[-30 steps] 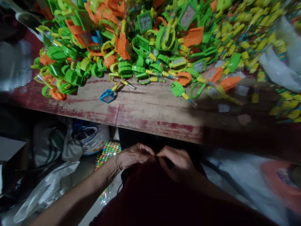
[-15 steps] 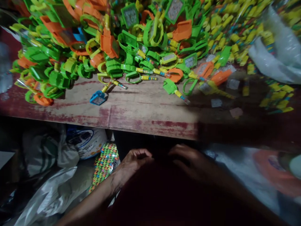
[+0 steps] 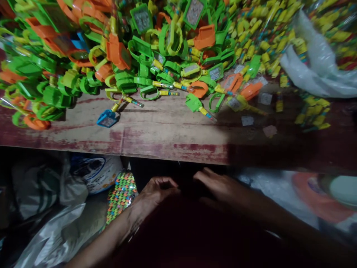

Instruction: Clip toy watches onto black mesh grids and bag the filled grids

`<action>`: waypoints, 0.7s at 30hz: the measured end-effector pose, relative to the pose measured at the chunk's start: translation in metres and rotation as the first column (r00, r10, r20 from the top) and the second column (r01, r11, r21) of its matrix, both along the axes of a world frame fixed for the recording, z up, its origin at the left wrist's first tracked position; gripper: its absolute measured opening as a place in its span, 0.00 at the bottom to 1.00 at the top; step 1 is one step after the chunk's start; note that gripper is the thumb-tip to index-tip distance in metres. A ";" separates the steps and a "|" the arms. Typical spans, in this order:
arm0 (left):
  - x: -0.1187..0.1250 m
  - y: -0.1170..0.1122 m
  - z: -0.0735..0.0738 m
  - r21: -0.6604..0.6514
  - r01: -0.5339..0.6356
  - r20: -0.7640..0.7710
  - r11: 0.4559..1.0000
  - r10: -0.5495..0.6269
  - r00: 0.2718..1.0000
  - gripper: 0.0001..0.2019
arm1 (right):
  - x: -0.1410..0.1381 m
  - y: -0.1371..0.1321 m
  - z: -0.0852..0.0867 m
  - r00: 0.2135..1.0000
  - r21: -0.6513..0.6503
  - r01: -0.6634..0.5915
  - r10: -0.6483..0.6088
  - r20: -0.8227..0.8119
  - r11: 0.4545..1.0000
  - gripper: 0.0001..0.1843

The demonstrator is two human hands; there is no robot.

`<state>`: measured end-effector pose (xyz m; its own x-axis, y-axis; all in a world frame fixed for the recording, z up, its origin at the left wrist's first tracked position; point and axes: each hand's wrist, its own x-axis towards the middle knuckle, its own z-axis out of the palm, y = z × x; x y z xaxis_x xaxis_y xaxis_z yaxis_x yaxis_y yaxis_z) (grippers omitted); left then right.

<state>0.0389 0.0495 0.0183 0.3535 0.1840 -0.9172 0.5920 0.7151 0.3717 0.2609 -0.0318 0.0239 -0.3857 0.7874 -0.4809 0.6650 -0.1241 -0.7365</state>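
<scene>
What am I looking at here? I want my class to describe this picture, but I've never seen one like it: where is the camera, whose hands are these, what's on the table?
There is no machine: a person wears a camera on the head, so the view looks forward and down at their bare hands. The left hand, fingers curled, and the right hand, fingers stretched flat, rest on dark red cloth in the lap, below the wooden table. Whether the left pinches the cloth is too dark to tell. On the table lies a heap of green and orange plastic toys, one blue one apart, small yellow pieces and a white plastic bag.
</scene>
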 end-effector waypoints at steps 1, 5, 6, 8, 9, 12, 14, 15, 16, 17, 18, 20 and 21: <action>-0.001 0.000 -0.003 0.001 -0.008 0.003 1.000 0.008 1.000 0.19 | -0.002 0.003 0.002 0.999 -0.001 0.004 -0.003 0.035 1.000 0.20; -0.001 -0.001 -0.009 0.005 -0.002 0.024 1.000 0.002 1.000 0.13 | -0.010 0.015 0.008 0.942 -0.011 -0.092 0.091 0.322 0.996 0.12; 0.000 0.000 -0.008 0.000 -0.005 0.024 1.000 0.005 1.000 0.12 | -0.011 0.016 0.009 0.931 0.013 -0.109 0.098 0.352 0.994 0.09; 0.002 0.000 -0.005 -0.020 -0.019 0.023 1.000 0.020 1.000 0.11 | -0.011 0.016 0.008 0.935 0.083 -0.109 0.074 0.347 0.991 0.13; 0.004 0.001 -0.003 -0.030 -0.034 0.025 0.999 0.035 0.999 0.11 | -0.011 0.016 0.007 0.942 0.098 -0.100 0.062 0.331 0.990 0.17; 0.009 0.002 0.005 -0.051 -0.104 0.052 0.993 0.107 0.993 0.14 | -0.008 0.017 0.002 0.970 0.000 -0.105 0.102 0.221 0.994 0.18; 0.012 0.001 0.008 -0.048 -0.160 0.077 0.986 0.163 0.984 0.17 | -0.005 0.020 -0.002 0.992 -0.104 -0.104 0.110 0.056 0.989 0.11; 0.013 0.000 0.009 -0.044 -0.184 0.089 0.982 0.187 0.978 0.17 | -0.004 0.023 -0.004 0.995 -0.135 -0.092 0.088 -0.040 0.987 0.09; 0.013 -0.001 0.009 -0.037 -0.209 0.099 0.977 0.211 0.972 0.18 | -0.003 0.025 -0.005 0.991 -0.152 -0.072 0.053 -0.127 0.986 0.08; 0.013 -0.002 0.008 -0.031 -0.228 0.105 0.973 0.231 0.967 0.18 | -0.003 0.028 -0.007 0.981 -0.173 -0.060 0.026 -0.194 0.983 0.08; 0.013 -0.002 0.006 -0.031 -0.236 0.110 0.971 0.238 0.965 0.18 | -0.002 0.030 -0.008 0.971 -0.202 -0.067 0.017 -0.238 0.977 0.09; 0.012 -0.002 0.001 -0.055 -0.218 0.119 0.974 0.223 0.968 0.18 | -0.003 0.031 -0.012 0.966 -0.284 -0.091 0.015 -0.258 0.954 0.08; 0.011 -0.001 -0.002 -0.073 -0.197 0.118 0.978 0.205 0.972 0.19 | -0.003 0.031 -0.014 0.969 -0.336 -0.090 0.004 -0.247 0.938 0.10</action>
<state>0.0497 0.0483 0.0166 0.4271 0.2090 -0.8797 0.3857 0.8378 0.3863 0.2580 -0.0010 0.0096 -0.5550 0.5695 -0.6063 0.4861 -0.3694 -0.7920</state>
